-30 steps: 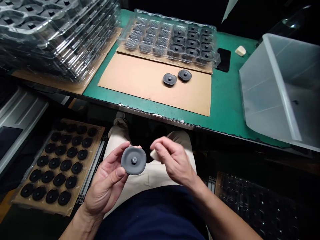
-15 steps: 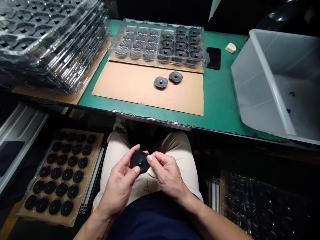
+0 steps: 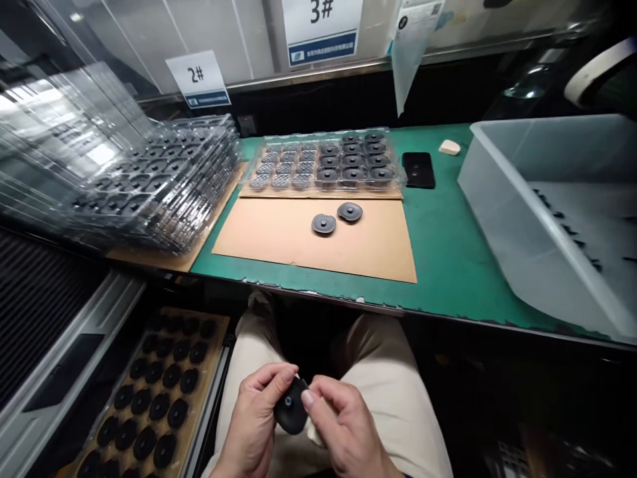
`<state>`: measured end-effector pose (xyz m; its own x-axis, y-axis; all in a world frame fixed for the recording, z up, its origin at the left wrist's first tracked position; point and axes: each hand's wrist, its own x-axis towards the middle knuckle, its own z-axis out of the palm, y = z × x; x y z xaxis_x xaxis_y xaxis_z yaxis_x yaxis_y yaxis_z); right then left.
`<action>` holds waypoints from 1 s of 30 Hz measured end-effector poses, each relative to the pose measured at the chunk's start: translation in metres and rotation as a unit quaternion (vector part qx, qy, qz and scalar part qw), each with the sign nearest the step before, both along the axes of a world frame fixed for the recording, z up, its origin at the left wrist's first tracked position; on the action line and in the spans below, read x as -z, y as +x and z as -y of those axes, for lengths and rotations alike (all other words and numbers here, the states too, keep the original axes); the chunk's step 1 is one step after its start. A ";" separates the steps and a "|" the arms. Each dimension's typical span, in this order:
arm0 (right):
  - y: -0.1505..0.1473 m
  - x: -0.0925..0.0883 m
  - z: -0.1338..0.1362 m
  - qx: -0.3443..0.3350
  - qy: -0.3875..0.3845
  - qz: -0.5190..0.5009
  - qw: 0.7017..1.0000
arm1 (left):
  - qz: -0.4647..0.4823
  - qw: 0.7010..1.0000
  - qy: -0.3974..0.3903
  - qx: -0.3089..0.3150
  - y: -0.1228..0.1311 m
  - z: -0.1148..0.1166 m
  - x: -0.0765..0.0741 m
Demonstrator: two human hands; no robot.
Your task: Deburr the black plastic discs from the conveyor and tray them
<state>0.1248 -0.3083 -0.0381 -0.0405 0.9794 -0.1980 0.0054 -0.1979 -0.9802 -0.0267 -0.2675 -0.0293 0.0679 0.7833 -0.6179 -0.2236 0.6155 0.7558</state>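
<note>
Above my lap, my left hand pinches a round black plastic disc with a small raised hub at its middle. The thumb and fingers grip its upper left edge, and the disc tilts. My right hand closes around an off-white piece, mostly hidden by the fingers. Its thumb rests against the disc's right edge. On a cardboard sheet on the table lie two similar discs. Behind them, a clear plastic tray holds several black discs in its right half; its left pockets hold none.
Stacked clear trays stand at the left. A black phone-like slab and an off-white block lie on the green tabletop. At the right is a translucent bin with small dark pieces. Lower left, discs fill another tray.
The view has tilted upward. In my hands the disc has turned to a steeper tilt, with my left thumb now near its top edge. The two discs on the cardboard have stayed put.
</note>
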 end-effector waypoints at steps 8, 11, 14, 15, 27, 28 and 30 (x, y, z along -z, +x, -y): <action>0.023 0.026 -0.020 0.005 -0.142 -0.198 0.970 | 0.035 0.996 -0.049 0.063 0.003 -0.007 -0.018; 0.027 0.023 -0.024 0.037 -0.235 -0.268 0.934 | 0.045 0.990 -0.024 0.128 0.002 -0.008 -0.030; 0.030 0.016 -0.023 0.028 -0.265 -0.334 0.904 | 0.003 0.984 0.004 0.179 0.001 -0.008 -0.032; 0.030 0.014 -0.023 0.020 -0.267 -0.346 0.899 | -0.010 0.983 0.014 0.183 0.001 -0.007 -0.030; 0.049 -0.002 -0.019 0.066 -0.044 0.001 0.997 | -0.002 0.992 0.083 0.098 -0.006 0.006 -0.038; 0.051 -0.009 -0.018 0.058 -0.012 0.023 0.998 | -0.006 0.991 0.090 0.096 -0.007 0.007 -0.040; 0.052 -0.024 -0.016 0.026 0.050 0.037 0.998 | -0.008 0.991 0.099 0.092 -0.008 0.007 -0.043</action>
<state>0.1768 -0.2918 -0.0136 0.0223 0.9947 -0.1002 0.0710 -0.1016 -0.9923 -0.0345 -0.2749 0.0139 0.2116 0.8645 -0.4559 -0.1078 0.4842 0.8683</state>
